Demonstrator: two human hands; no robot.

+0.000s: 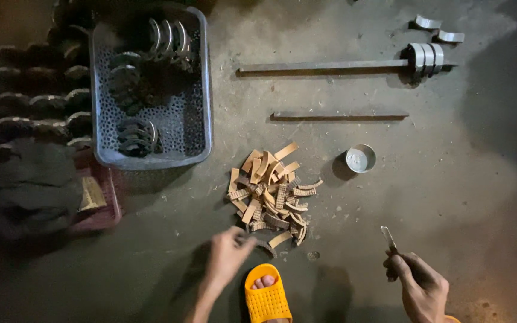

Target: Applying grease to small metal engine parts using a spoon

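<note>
Dozens of short tan strips, ribbed and slightly curved, lie heaped on the concrete floor, just beside a small round metal tin. Seen from the head camera, the left hand reaches to the heap's near edge, fingers pinched on one dark curved piece. The right hand is closed around a thin metal blade, well apart from the heap. One yellow slipper sits between the hands. A grey perforated basket holds curved metal shoes.

Perforated grey plastic basket, dull metal rods, glossy yellow rubbery sandal, rough dusty concrete floor
</note>
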